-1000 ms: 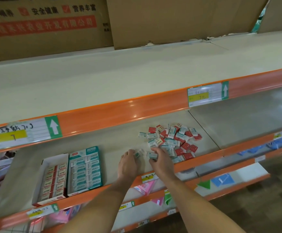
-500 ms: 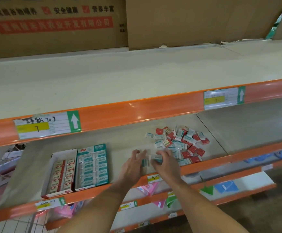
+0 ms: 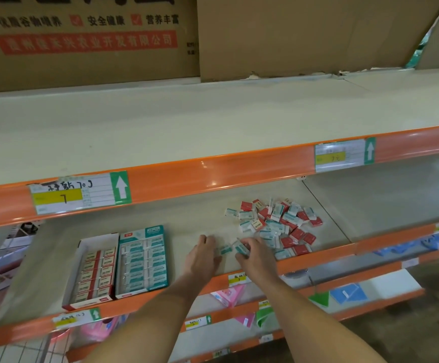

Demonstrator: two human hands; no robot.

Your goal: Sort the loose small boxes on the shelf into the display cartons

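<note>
Loose small boxes [image 3: 274, 226]: a heap of red-and-white and teal-and-white boxes lies on the shelf, just past the right hand and off to its right.
Teal box in the right hand [image 3: 240, 248]: the fingers curl round it and pinch it, tilted, just above the shelf.
Teal box by the left hand [image 3: 224, 249]: it sits between the two hands, at the left hand's fingertips. I cannot tell if the left hand holds it or only touches it.
Right hand [image 3: 255, 255]: fingers bent, gripping the one teal box, at the near edge of the heap.
Left hand [image 3: 203, 254]: palm down and low over the shelf, fingers a little bent and reaching toward the right hand.
Teal display carton [image 3: 142, 260]: to the left of the left hand, well apart from it, full of rows of teal boxes.
Red display carton [image 3: 92, 269]: touching the far side of the teal display carton, further left of both hands. It holds rows of red-and-white boxes, with a bare strip at its back end.
Shelf [image 3: 187, 221]: pale and flat under both hands, with an orange front edge [image 3: 317, 254] near the wrists.
Upper shelf [image 3: 160, 132]: above the hands, with price tags [image 3: 79, 192] on its orange strip.
Brown cardboard [image 3: 291, 35]: stands at the back, far above the hands.
Lower shelves: under the arms, with pink packs [image 3: 226, 294] and blue packs [image 3: 347, 294].
</note>
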